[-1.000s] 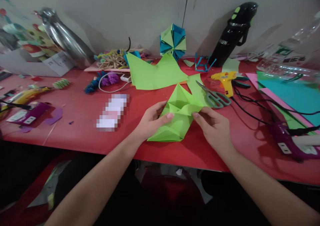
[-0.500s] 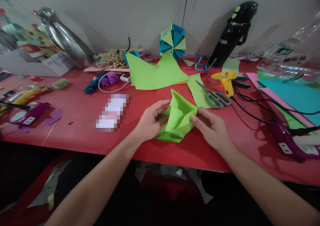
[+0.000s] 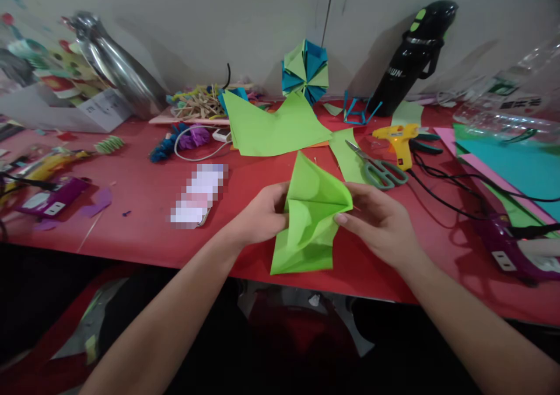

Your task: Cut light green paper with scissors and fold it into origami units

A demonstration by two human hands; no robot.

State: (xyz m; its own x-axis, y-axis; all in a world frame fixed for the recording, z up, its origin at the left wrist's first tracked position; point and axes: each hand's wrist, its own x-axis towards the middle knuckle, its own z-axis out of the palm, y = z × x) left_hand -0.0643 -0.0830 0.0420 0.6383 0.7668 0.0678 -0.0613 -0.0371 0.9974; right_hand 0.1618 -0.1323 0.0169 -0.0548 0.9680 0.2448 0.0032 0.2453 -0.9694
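Between my two hands, over the front of the red table (image 3: 245, 173), is a creased sheet of light green paper (image 3: 312, 208). Its folds bulge open, with a peak at the top and a flat flap hanging toward the table's front edge. My left hand (image 3: 266, 215) is closed on the paper's left side, its fingertips partly hidden behind it. On the right corner my right hand (image 3: 374, 217) pinches, thumb in front and fingers behind. Just beyond lie larger green sheets (image 3: 275, 128) and grey-handled scissors (image 3: 380, 170).
A yellow glue gun (image 3: 398, 141) with black cables lies right of the scissors. Left is a phone (image 3: 201, 193), its screen blurred. A blue-green paper ball (image 3: 305, 71), a black bottle (image 3: 406, 62) and a steel jug (image 3: 118, 62) stand along the wall. Purple power strips (image 3: 503, 249) lie right and left.
The green paper has opened and tilted, so its lower flap now reaches nearer the table's front edge. My right hand has shifted slightly right; my left hand keeps its hold.
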